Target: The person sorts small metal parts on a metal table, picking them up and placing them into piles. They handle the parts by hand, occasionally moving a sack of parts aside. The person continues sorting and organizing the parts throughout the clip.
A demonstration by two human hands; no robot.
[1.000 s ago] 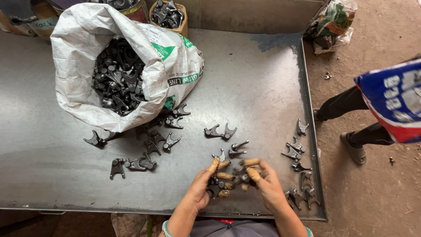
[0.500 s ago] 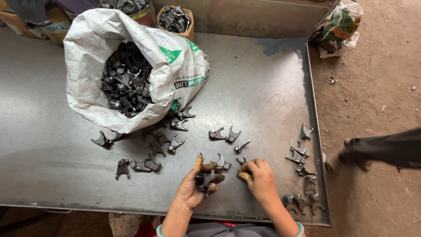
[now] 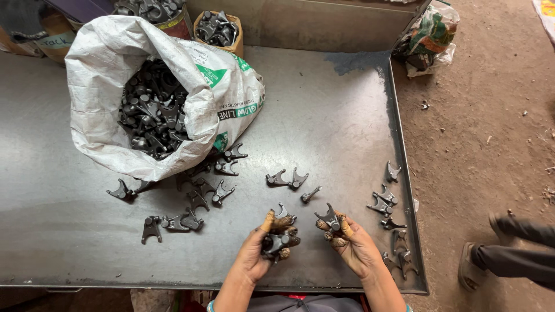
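I see the left hand (image 3: 261, 249) curled around several dark forked metal castings (image 3: 275, 241) — fingers closed. The right hand (image 3: 348, 242) pinches one dark forked casting (image 3: 329, 218) above the grey steel table (image 3: 324, 133), near the white woven sack (image 3: 110, 69).

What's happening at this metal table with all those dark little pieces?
A person is handling dark forked metal parts over a steel table. The left hand grips a few of them, and the right hand holds one part. A white sack lies open, full of the same parts, with more scattered on the table. Another person's feet show at right.
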